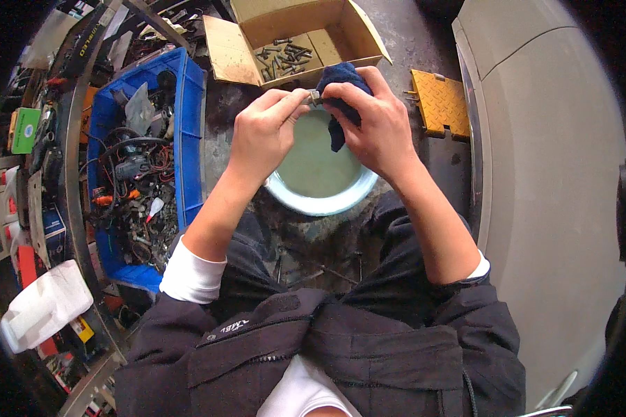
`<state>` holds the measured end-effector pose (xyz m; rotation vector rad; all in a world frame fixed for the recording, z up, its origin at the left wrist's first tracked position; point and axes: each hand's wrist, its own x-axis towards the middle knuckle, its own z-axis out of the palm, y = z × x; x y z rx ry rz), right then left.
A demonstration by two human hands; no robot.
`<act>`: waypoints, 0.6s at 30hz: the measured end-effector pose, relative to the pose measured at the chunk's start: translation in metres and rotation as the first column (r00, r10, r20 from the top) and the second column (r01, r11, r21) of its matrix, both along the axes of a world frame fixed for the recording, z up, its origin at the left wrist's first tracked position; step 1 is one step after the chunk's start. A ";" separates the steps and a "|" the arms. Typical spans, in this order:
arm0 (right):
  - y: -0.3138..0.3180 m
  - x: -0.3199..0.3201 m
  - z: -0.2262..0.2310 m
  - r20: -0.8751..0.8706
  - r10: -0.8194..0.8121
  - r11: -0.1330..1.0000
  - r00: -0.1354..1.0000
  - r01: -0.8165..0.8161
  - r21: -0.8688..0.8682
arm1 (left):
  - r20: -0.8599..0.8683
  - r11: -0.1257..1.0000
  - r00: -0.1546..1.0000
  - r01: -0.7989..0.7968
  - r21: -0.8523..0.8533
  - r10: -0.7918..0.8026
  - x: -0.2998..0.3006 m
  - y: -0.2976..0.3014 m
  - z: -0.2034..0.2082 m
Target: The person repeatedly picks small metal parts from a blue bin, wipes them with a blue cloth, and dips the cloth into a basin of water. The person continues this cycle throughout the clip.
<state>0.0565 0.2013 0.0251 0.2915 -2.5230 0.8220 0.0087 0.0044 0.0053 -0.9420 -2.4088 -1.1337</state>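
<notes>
Between the fingertips of my left hand point(264, 131) is a small metal bolt point(314, 97), pinched at one end. My right hand point(381, 124) grips a dark blue cloth point(342, 74) and brings it against the bolt's other end, which the fingers partly hide. A corner of the cloth hangs down over a pale round basin point(318, 206) of cloudy greenish liquid. Just beyond the hands stands an open cardboard box point(227, 54), with several dark bolts point(285, 60) lying loose on its bottom.
A blue plastic crate point(192, 139) full of wires and metal parts stands to the left, beside a cluttered metal rack point(71, 139). On the right are a yellow ramp block point(441, 103) and a large pale grey panel point(549, 174).
</notes>
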 end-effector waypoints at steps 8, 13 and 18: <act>-0.004 -0.002 0.001 0.028 -0.047 0.993 0.999 0.050 -0.104 | 0.020 0.999 0.999 0.024 0.039 -0.025 0.001 0.002 0.002; -0.004 0.001 0.000 0.034 0.009 1.000 0.999 -0.008 -0.027 | 0.004 0.999 0.999 -0.052 0.006 0.051 -0.006 -0.001 -0.004; -0.002 -0.003 0.002 -0.043 -0.060 0.998 0.997 0.060 -0.002 | -0.009 0.999 1.000 -0.007 -0.034 0.006 -0.002 0.000 0.001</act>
